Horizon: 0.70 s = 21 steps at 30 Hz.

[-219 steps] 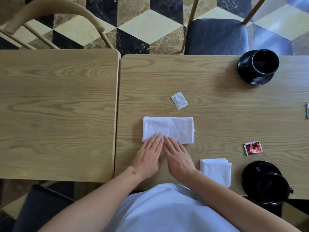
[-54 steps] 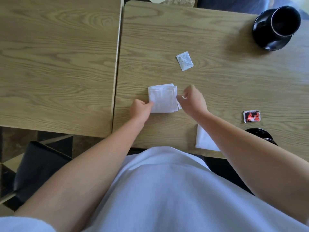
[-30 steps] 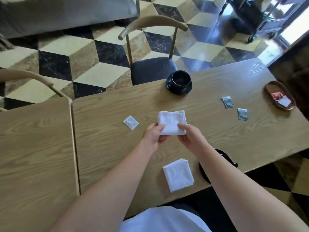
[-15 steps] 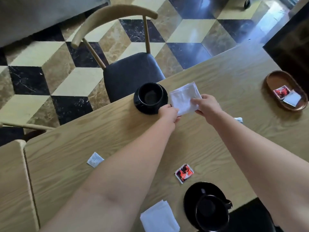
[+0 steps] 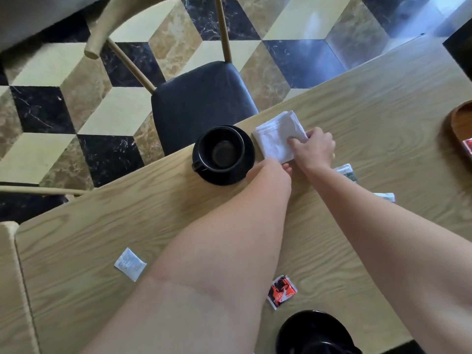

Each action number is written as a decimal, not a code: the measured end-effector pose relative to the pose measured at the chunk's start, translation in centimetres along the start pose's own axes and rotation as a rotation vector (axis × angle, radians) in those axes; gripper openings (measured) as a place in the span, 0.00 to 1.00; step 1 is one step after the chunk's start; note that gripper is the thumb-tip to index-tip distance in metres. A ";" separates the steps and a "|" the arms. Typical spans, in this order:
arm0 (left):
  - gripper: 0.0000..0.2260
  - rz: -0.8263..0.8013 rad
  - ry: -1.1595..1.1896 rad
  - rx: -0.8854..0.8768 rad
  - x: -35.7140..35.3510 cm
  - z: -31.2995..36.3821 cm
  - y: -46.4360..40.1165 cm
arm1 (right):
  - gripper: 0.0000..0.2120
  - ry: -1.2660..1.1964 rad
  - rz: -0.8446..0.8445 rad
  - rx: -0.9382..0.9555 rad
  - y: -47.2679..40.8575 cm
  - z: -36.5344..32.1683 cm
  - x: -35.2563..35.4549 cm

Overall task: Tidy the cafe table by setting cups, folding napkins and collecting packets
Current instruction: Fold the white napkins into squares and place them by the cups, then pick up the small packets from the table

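floor (image 5: 120,108): cube-pattern tiles in cream, tan marble and black marble, glossy, way out past both hands

table (image 5: 383,103): pale oak-look top with strong wavy grain, long straight edge running just beyond the right hand; both forearms stretched across it

chair (image 5: 201,98): curved light wood back and spindles, dark padded seat with a dull leathery look, tucked in behind the cup, up-left of the hands

cup on saucer (image 5: 221,152): round, shiny black, cup sat inside the saucer, just left of the right hand and right next to the left wrist

second black cup (image 5: 314,333): same glossy black, near edge of the table, way back toward the elbows, partly cut off by the frame

napkin (image 5: 277,137): white cloth folded into a soft square, flat on the table by its far edge, just right of the saucer; it was under the right hand's fingertips

right hand (image 5: 313,146): on the napkin's right side, thumb and fingers curled round its near corner, pinching it

left hand (image 5: 283,168): mostly hidden behind its own forearm, only fingertips showed by the napkin's near edge, couldn't tell its pose

wooden tray (image 5: 459,134): brown oval dish, far right of the right hand, cropped

red packet (image 5: 281,292): crinkly red/black/white square, back near the forearms

white packet (image 5: 130,263): small papery square, left of the left forearm

two more packets (image 5: 347,171): greenish-white, peeking out beside the right forearm
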<state>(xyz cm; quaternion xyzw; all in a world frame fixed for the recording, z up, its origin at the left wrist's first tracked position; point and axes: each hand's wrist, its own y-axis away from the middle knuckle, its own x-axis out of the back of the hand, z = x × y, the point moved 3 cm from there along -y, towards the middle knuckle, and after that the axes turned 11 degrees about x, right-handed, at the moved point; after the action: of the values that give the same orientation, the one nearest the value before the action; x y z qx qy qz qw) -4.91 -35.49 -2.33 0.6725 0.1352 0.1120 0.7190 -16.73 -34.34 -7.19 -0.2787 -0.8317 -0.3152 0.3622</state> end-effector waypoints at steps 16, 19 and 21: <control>0.08 0.188 -0.705 -0.400 27.6 -4.8 -0.2 | 0.08 -0.072 -0.458 0.377 27.2 3.0 -4.8; 0.08 0.357 -0.712 -0.490 36.7 -6.2 0.8 | 0.07 -0.072 -0.583 0.416 32.9 1.6 -7.2; 0.08 0.430 -0.713 -0.522 40.7 -6.7 1.0 | 0.08 -0.018 -0.639 0.417 35.4 1.3 -8.4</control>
<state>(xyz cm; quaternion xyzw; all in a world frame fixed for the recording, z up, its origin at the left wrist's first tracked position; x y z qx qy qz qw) 31.04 -15.20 -3.48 0.4790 -0.2937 0.0509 0.8256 12.09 -12.51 -3.04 0.0715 -0.9261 -0.2340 0.2871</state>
